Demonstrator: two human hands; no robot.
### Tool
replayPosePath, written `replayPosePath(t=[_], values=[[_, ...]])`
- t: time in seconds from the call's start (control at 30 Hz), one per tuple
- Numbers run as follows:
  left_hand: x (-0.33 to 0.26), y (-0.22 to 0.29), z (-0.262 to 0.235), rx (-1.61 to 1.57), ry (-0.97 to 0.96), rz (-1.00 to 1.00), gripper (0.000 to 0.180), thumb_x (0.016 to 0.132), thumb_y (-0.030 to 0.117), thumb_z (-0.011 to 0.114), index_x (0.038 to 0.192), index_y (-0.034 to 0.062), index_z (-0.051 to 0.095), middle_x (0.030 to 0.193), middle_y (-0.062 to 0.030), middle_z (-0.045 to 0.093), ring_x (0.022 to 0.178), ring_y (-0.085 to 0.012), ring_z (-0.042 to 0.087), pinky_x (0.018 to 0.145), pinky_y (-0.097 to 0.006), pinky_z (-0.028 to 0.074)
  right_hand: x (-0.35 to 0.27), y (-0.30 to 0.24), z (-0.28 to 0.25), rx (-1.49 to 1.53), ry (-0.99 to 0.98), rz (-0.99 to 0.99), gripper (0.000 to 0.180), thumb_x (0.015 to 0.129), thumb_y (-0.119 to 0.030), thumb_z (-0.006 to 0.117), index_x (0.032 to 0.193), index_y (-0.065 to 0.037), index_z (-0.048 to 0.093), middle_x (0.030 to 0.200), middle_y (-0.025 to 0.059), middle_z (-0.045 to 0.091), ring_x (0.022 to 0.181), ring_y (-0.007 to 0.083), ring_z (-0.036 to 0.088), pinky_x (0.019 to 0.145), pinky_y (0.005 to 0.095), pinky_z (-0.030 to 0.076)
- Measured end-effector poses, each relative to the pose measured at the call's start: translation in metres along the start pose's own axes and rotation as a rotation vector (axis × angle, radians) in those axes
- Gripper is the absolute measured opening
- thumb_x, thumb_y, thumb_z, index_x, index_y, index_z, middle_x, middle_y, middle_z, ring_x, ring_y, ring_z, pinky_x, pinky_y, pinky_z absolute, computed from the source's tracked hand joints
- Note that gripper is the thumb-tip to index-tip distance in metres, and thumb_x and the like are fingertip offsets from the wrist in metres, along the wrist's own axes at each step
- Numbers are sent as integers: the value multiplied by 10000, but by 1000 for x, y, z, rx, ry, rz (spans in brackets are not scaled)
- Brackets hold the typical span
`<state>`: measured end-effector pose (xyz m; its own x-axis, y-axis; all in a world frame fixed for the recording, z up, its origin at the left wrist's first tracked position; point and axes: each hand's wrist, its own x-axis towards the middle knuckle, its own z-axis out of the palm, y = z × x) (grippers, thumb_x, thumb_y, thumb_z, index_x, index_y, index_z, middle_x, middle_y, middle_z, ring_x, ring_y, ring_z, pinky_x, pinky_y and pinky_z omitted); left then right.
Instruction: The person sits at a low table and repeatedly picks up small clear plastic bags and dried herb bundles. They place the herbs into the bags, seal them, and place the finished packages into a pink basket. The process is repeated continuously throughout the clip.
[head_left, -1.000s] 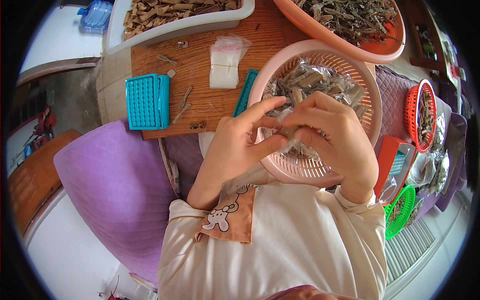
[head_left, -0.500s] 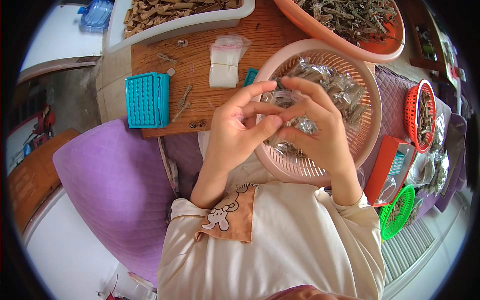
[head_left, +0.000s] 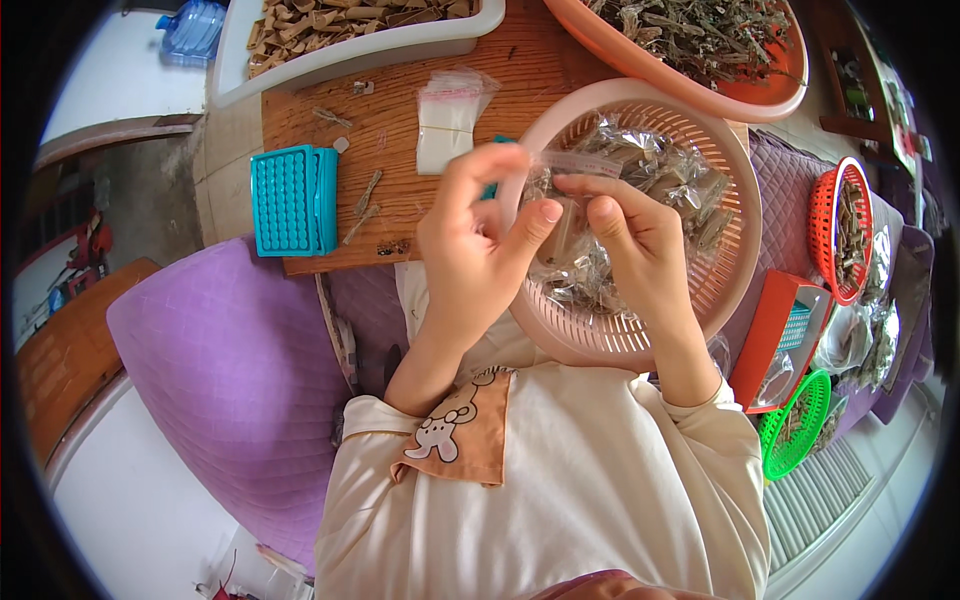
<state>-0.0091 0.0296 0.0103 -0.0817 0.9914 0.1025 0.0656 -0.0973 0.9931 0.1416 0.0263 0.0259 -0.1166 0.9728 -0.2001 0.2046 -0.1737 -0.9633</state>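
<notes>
Both hands have drawn apart since the earlier frame, where their fingertips met. From my remote station I see the left hand (head_left: 470, 235) with thumb and forefinger spread wide, its other fingers curled. On the right hand (head_left: 640, 250), thumb and forefinger stand narrowly apart; I cannot tell whether it grips anything.

Just beyond the fingertips is a clear plastic bag with a pinkish strip (head_left: 580, 162), above a round, pale pink slotted plastic basket (head_left: 751, 210) of clear packets with grey-brown dried pieces (head_left: 695, 190). The basket overlaps the near edge of the brown wooden table (head_left: 540, 50), toward its right corner, probably to keep it under the hands. Clear flat bags with pink tops (head_left: 445, 145) lie at mid-table, seemingly banded to stay in one pile. Turquoise dimpled plastic trays (head_left: 285, 205) sit at the near left corner, perhaps stacked to save room.

My view's upper border cuts off a white plastic tub (head_left: 400, 43) at the table's far left and an orange plastic basin (head_left: 790, 100) at the far right. The left forefinger is blurred, the bag's lower part blends into the packets, and the left palm is mostly hidden from me.
</notes>
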Motion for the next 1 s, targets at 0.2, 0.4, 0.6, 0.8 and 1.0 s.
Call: replayPosePath(t=[0.2,0.4,0.6,0.8,1.0], values=[[3,8,-5,592,1,727,239,646,48,701,880,39,650,986,-60,604,658,-158,618,515,-237,498,-6,-11,0,-201,-25,-165,195,818,-108,565,971,6,605,713,122,604,602,150,577,523,271,447],[6,19,-12,643,-224,579,189,637,-13,650,819,41,646,856,-55,639,643,-174,620,518,-257,498,-4,-4,-3,-591,-101,-575,189,706,-77,624,882,-29,573,725,73,593,616,229,572,517,319,463],[27,-5,-26,614,-17,363,124,693,-4,620,812,31,619,809,-78,631,635,-156,608,505,-241,467,-16,-20,-3,-668,-193,-629,202,672,-92,654,847,-39,569,750,40,606,594,183,562,527,292,467],[16,21,-37,521,-17,625,167,669,-5,627,834,27,639,839,-74,637,636,-159,613,487,-240,476,-13,-15,-3,-503,-45,-440,208,707,-84,643,901,-31,591,741,86,612,590,236,573,535,323,470],[-1,17,-17,557,-178,653,204,640,11,650,842,40,646,818,-60,636,626,-157,618,494,-251,497,-11,-14,1,-580,-95,-572,205,683,-68,627,878,-19,587,779,86,620,597,223,572,535,315,471]])
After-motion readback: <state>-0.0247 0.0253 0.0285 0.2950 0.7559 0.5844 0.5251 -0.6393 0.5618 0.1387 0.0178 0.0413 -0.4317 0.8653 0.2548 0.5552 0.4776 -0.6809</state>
